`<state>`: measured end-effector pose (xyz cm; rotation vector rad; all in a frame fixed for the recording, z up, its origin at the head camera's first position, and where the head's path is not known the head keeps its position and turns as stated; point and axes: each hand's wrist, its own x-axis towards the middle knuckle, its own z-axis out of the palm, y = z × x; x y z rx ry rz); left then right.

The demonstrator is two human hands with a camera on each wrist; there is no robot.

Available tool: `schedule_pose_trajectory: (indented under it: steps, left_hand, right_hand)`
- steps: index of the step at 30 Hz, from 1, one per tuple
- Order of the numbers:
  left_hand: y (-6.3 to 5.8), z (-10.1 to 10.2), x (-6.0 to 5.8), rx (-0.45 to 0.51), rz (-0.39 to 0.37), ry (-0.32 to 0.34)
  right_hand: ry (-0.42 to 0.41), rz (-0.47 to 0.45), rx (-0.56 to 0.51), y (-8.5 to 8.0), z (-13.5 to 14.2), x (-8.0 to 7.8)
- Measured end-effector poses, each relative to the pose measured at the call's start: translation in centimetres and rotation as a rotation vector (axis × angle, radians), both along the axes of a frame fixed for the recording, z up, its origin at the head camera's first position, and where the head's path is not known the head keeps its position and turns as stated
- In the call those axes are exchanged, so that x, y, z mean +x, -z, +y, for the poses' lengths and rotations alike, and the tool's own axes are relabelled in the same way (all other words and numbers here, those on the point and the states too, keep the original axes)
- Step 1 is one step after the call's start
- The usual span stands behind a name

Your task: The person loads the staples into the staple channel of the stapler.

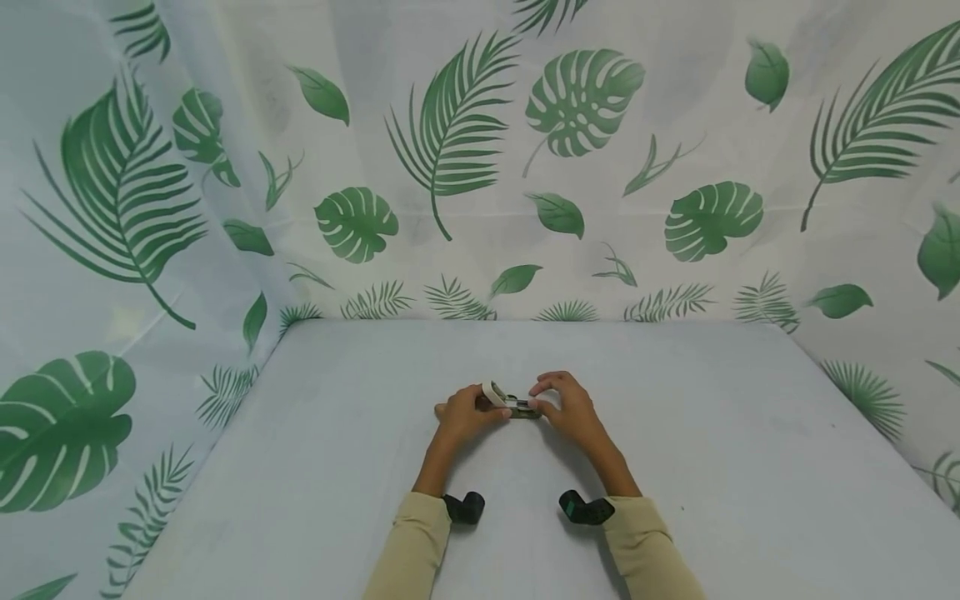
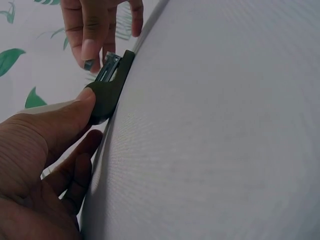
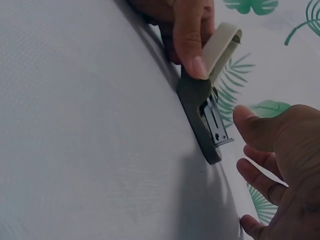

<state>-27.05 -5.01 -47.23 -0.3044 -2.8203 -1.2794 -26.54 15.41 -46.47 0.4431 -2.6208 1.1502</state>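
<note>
An opened stapler (image 1: 523, 409), dark green with a pale raised cover (image 3: 222, 47), stands on the white table. My left hand (image 1: 465, 414) grips its hinge end, the thumb (image 2: 86, 98) pressed on its side. The metal staple channel (image 3: 216, 120) lies exposed between the green base and the lifted cover. Just beyond the stapler's free end, my right hand (image 1: 572, 408) has thumb and fingers close together. At its thumb tip the left wrist view shows a small dark, shiny piece (image 2: 88, 65), seemingly a short strip of staples; the right wrist view hides it.
The white tabletop (image 1: 360, 467) spreads around both hands. Behind and beside it hang white curtains (image 1: 480, 250) with green leaf prints. Each wrist carries a black camera mount (image 1: 585, 508) near the rolled beige sleeve (image 1: 648, 533).
</note>
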Motion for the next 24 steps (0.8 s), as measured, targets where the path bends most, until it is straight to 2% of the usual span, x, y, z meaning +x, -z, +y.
schedule_pose_trajectory:
  steps: [7, 14, 24]
  left_hand:
    - [0.1, 0.1, 0.1, 0.006, 0.011, 0.006]
    - [-0.2, 0.1, 0.3, 0.008, 0.012, -0.004]
    - [-0.4, 0.1, 0.4, 0.005, 0.005, -0.012]
  right_hand:
    - [0.026, -0.01, 0.035, 0.2, -0.6, 0.3]
    - [0.054, 0.024, 0.112, 0.1, -1.2, 0.5]
    - [0.074, 0.004, 0.142, 0.0, -1.7, 0.5]
